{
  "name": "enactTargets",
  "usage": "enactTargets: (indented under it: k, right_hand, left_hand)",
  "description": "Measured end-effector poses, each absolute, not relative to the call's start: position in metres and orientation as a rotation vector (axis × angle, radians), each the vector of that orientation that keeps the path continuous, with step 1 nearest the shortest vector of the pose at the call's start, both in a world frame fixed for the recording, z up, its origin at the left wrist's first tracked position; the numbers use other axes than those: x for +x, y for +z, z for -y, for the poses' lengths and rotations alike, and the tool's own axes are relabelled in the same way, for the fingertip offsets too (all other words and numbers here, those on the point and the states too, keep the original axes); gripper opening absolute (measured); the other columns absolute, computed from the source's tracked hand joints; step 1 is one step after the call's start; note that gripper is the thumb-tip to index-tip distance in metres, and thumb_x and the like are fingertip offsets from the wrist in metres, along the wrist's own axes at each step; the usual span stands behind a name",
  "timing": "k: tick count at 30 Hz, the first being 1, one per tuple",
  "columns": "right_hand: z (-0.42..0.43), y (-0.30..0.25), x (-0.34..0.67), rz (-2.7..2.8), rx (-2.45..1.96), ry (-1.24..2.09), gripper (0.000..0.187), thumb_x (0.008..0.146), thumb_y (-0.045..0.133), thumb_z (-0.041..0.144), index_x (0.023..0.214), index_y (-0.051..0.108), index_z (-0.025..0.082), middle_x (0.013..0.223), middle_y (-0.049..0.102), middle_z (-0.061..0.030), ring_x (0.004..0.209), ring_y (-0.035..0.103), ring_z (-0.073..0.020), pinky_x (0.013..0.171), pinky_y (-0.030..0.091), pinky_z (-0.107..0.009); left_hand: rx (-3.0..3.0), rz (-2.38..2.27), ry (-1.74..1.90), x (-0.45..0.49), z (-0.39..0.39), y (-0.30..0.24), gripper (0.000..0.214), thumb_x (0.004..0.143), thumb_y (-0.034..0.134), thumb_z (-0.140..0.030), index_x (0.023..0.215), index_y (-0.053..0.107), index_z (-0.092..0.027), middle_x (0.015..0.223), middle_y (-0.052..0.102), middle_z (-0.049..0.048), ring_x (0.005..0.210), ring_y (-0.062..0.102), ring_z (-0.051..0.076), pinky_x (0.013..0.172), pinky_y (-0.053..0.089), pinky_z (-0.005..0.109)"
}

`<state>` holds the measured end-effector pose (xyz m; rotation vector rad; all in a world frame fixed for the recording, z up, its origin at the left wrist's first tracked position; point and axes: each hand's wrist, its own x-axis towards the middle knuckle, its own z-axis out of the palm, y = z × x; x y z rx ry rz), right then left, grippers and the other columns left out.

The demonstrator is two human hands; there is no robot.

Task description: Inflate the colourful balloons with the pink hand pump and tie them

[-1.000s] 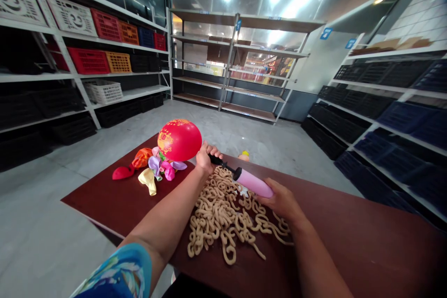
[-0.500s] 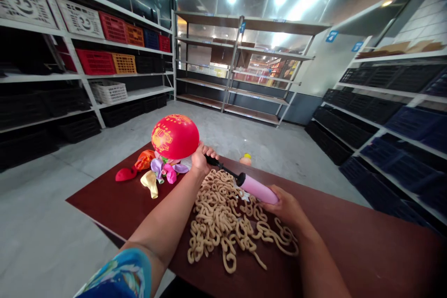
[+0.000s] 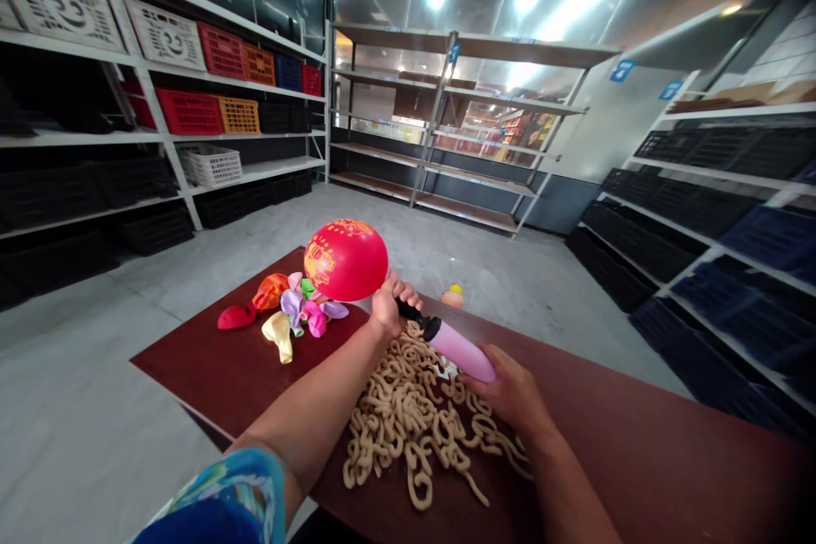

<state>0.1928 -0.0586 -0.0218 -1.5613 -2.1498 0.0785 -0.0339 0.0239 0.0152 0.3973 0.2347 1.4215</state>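
A pink balloon pump [image 3: 462,350] with a black end spans my two hands. My left hand [image 3: 390,304] is closed round its black handle end. A red inflated balloon with yellow print [image 3: 348,262] sits against the fingers of that hand; its neck is hidden there. My right hand [image 3: 503,382] grips the lower end of the pink barrel. Only a short stretch of black rod shows between handle and barrel. Beneath the pump lies a tangled heap of beige, rope-like curls [image 3: 408,416]. Limp balloons in several colours [image 3: 306,310] are bunched left of the inflated one.
The brown table [image 3: 612,416] carries all this. A small figure with a yellow top [image 3: 453,296] shows just past its far edge. Shelves with crates [image 3: 191,112] line the left, dark crates [image 3: 720,212] the right, and a metal rack [image 3: 439,127] the back.
My hands have come closer together, and the pump's black rod has slid mostly into the pink barrel. The inflated balloon and my left hand have shifted right in view, which has also turned slightly.
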Motion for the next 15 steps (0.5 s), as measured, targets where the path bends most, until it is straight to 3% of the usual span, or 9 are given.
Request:
enactTargets:
  k: [10, 15]
  right_hand:
    - [0.057, -0.011, 0.211, 2.147, -1.571, 0.306, 0.035, 0.067, 0.058, 0.041, 0.096, 0.057, 0.023, 0.086, 0.062, -0.0009, 0.076, 0.057, -0.0170, 0.067, 0.043, -0.027]
    - [0.055, -0.017, 0.233, 2.125, -1.596, 0.224, 0.037, 0.067, 0.059, 0.040, 0.099, 0.056, 0.022, 0.090, 0.062, -0.0020, 0.081, 0.057, -0.0178, 0.070, 0.043, -0.028]
  left_hand:
    - [0.334, -0.251, 1.515, -0.064, -0.037, 0.021, 0.051, 0.079, 0.049, -0.042, 0.053, 0.012, -0.019, 0.046, 0.022, -0.0039, 0.041, 0.031, 0.010, 0.045, 0.032, 0.028]
    - [0.294, -0.272, 1.609, -0.075, -0.041, 0.022, 0.049, 0.079, 0.048, -0.041, 0.053, 0.012, -0.019, 0.046, 0.020, -0.0046, 0.040, 0.030, 0.009, 0.044, 0.031, 0.027]
